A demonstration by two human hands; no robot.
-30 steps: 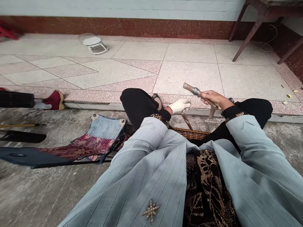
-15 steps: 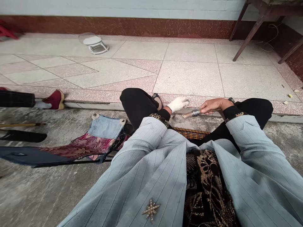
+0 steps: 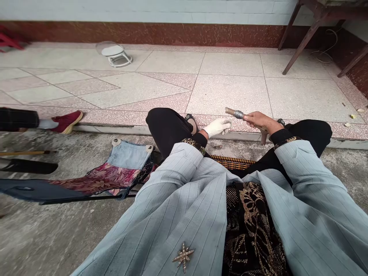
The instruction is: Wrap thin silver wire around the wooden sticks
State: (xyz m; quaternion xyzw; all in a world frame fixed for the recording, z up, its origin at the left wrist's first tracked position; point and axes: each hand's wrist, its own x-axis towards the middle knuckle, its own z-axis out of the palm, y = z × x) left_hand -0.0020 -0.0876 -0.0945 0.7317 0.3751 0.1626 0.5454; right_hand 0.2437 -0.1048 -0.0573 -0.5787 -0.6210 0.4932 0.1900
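Holding step: bare right hand (image 3: 258, 119) grasps a brown, wire-wrapped, stick-shaped tool (image 3: 238, 114); white-gloved left hand (image 3: 219, 127), grip unclear; next move seemingly calls for clearance.

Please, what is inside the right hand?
The right hand grips a brown tool. Its silver wrapping and tip show, and a brown part below; the section inside the grip is covered.

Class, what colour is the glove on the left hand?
The glove is off-white, seen in the head view.
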